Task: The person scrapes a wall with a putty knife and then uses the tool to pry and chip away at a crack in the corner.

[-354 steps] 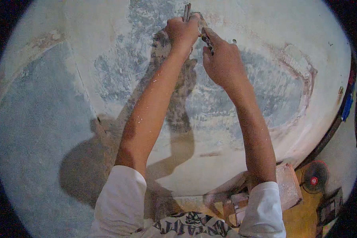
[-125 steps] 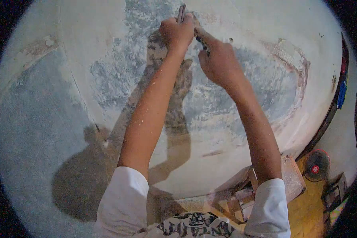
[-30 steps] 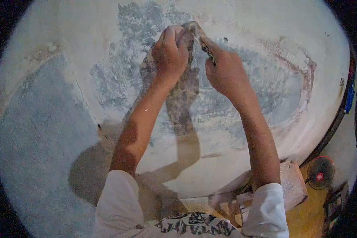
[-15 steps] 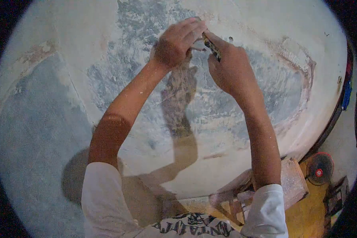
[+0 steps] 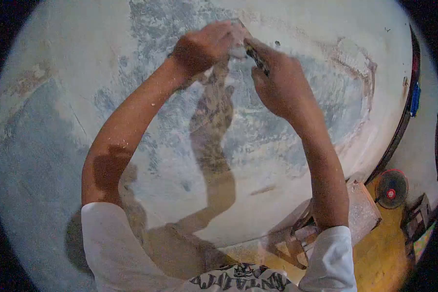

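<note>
In the upper middle of the head view, my right hand (image 5: 284,80) is closed around the dark, paint-spotted handle of a scraper (image 5: 256,57), held at a slant against the wall (image 5: 297,131). My left hand (image 5: 204,45) meets it at the far end, fingers bent and pressed together over the blade area. Something pale shows just under those fingertips, but motion blur means I cannot tell what they hold. Around both hands the wall has a rough grey patch with whitish smears, and the shadow of an arm falls below them.
A wooden table or bench (image 5: 357,209) stands at lower right, beside a round fan with a red rim (image 5: 392,189). A dark strip (image 5: 399,129) edges the wall on the right, with a blue item (image 5: 415,99) hanging there. The floor (image 5: 379,248) is yellowish.
My left wrist and elbow have swung left, while the fingers stay near the scraper's end. My right hand keeps its hold. The view has shifted slightly to the right.
</note>
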`<action>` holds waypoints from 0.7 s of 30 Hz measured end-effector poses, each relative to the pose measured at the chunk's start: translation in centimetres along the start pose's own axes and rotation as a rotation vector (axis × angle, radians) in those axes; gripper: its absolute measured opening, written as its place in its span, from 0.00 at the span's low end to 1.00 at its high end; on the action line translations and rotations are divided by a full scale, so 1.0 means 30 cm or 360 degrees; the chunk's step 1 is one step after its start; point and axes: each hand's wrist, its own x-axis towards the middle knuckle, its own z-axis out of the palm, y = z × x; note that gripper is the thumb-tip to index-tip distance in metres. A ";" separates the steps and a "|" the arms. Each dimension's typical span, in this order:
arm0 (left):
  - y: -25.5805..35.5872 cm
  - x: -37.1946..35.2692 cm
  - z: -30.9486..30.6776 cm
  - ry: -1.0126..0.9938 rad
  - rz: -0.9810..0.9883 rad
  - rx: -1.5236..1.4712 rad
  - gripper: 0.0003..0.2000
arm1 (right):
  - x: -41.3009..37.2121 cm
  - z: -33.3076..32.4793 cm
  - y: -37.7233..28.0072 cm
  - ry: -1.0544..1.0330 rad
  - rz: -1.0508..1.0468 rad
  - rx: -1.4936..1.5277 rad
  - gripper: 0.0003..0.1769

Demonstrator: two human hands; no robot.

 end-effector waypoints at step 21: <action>-0.006 -0.026 0.011 0.0172 0.0169 0.0088 0.14 | -0.121 0.099 -0.014 0.0167 0.0155 -0.0402 0.32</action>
